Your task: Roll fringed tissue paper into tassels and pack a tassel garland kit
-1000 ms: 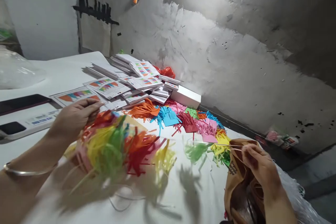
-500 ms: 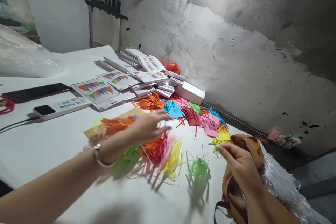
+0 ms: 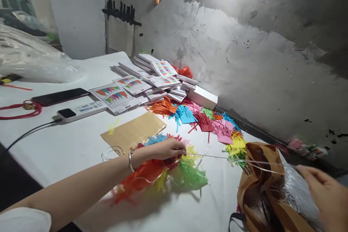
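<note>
A thin pale string [image 3: 217, 156] runs taut between my two hands. My left hand [image 3: 172, 148], with a silver bracelet at its wrist, is closed on the string just above a bunch of colourful tassels [image 3: 152, 172] in red, orange, yellow, green and blue. At the right edge my right hand [image 3: 323, 188], blurred, pinches the string's other end above the brown bag. A row of paper tassels [image 3: 205, 121] lies along the back of the white table [image 3: 89, 152]. Left of the bunch is a brown paper sheet [image 3: 136, 128].
Printed cards [image 3: 116, 98] lie piled at the back beside a white box [image 3: 203, 96]. A phone [image 3: 61, 96] and a white device [image 3: 81, 111] with a cable are on the left. The brown bag [image 3: 261, 188] holding clear plastic stands at the right.
My right hand has moved far right, drawing the string out. My left hand has come down and closed over the tassels, which are now gathered together. The view has shifted slightly.
</note>
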A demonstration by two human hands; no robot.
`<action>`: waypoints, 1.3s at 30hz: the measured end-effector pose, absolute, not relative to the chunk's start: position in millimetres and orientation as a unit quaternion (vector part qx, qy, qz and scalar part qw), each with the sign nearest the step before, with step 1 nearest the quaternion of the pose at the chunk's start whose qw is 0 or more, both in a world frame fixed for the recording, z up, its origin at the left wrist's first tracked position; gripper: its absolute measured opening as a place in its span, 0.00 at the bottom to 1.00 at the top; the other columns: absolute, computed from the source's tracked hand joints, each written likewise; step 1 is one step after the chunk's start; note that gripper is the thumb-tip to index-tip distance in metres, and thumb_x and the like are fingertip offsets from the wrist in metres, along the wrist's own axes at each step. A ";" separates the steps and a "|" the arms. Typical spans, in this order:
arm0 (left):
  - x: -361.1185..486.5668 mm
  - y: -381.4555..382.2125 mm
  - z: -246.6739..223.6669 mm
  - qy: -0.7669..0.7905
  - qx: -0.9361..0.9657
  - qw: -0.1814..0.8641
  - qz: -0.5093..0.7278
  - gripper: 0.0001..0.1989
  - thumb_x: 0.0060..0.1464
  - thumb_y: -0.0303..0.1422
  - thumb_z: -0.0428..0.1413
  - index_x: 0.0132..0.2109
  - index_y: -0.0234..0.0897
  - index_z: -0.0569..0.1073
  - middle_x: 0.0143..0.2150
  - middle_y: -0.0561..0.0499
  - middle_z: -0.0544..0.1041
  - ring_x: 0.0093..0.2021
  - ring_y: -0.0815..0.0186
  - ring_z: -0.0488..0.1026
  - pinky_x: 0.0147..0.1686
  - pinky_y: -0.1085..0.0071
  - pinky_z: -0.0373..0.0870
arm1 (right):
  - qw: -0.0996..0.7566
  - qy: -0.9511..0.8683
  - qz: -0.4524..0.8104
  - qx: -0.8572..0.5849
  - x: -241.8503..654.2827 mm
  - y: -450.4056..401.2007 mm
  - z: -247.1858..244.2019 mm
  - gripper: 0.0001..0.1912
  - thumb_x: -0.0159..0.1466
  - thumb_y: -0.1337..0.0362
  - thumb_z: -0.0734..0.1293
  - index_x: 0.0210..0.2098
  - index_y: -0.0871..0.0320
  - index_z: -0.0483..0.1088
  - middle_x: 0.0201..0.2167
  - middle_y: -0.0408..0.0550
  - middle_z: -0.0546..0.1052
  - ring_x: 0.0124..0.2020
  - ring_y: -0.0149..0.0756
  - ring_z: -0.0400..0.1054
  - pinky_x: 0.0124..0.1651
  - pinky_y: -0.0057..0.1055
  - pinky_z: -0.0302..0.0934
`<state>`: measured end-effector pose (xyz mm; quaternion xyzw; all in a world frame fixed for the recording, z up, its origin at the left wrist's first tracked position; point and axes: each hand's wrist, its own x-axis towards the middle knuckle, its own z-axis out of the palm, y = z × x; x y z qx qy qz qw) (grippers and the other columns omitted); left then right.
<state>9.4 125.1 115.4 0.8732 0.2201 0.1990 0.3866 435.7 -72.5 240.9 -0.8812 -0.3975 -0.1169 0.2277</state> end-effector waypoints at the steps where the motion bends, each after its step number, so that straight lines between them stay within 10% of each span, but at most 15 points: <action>1: 6.2 125.5 119.1 0.221 0.874 0.383 0.201 0.14 0.65 0.35 0.50 0.40 0.33 0.79 0.31 0.49 0.80 0.30 0.67 0.72 0.32 0.76 0.66 | 0.177 -0.392 -0.052 -0.901 442.2 -70.0 232.5 0.18 0.58 0.48 0.62 0.31 0.51 0.78 0.29 0.60 0.78 0.24 0.47 0.69 0.32 0.44 0.63; 4: 11.1 118.1 130.1 0.210 0.880 0.377 0.200 0.13 0.65 0.33 0.51 0.41 0.34 0.79 0.30 0.50 0.79 0.29 0.68 0.72 0.30 0.77 0.65 | 0.203 -0.487 -0.063 -0.847 397.2 -47.9 197.5 0.19 0.51 0.54 0.63 0.34 0.57 0.80 0.43 0.65 0.77 0.39 0.55 0.73 0.43 0.48 0.64; 7: 26.5 106.3 135.1 0.185 0.889 0.374 0.190 0.10 0.62 0.27 0.53 0.41 0.35 0.80 0.29 0.52 0.80 0.28 0.69 0.73 0.30 0.78 0.66 | 0.291 -0.640 0.050 -0.709 296.7 -21.0 163.9 0.29 0.60 0.47 0.62 0.54 0.55 0.74 0.55 0.57 0.73 0.32 0.40 0.70 0.46 0.42 0.64; 14: 3.4 106.6 146.5 0.189 0.888 0.333 0.254 0.09 0.63 0.33 0.57 0.47 0.37 0.79 0.44 0.44 0.81 0.42 0.63 0.76 0.42 0.72 0.69 | 0.333 -0.669 0.341 -0.570 215.3 13.4 139.9 0.21 0.63 0.47 0.65 0.27 0.58 0.72 0.18 0.38 0.60 0.22 0.28 0.51 0.26 0.27 0.45; 20: -95.0 131.7 169.0 0.279 0.887 0.245 0.276 0.13 0.60 0.43 0.60 0.41 0.39 0.82 0.35 0.49 0.80 0.32 0.67 0.74 0.32 0.76 0.66 | 0.419 -0.577 0.374 -0.593 296.8 21.6 142.9 0.31 0.58 0.35 0.65 0.35 0.59 0.72 0.16 0.30 0.47 0.18 0.24 0.38 0.21 0.26 0.33; 30: -112.7 130.8 172.6 0.341 0.804 0.336 0.352 0.18 0.61 0.46 0.55 0.38 0.35 0.80 0.33 0.51 0.79 0.34 0.66 0.72 0.35 0.75 0.65 | 0.396 -0.586 0.389 -0.591 283.4 25.5 141.9 0.28 0.55 0.38 0.71 0.29 0.60 0.73 0.16 0.34 0.53 0.19 0.24 0.42 0.22 0.26 0.36; 39: -116.4 141.7 167.4 0.346 0.628 0.570 0.401 0.26 0.49 0.55 0.63 0.38 0.34 0.75 0.18 0.63 0.51 0.19 0.75 0.43 0.17 0.78 0.40 | 0.373 -0.577 0.476 -0.549 285.0 21.7 161.1 0.28 0.57 0.39 0.72 0.30 0.61 0.72 0.14 0.30 0.48 0.17 0.20 0.36 0.21 0.25 0.31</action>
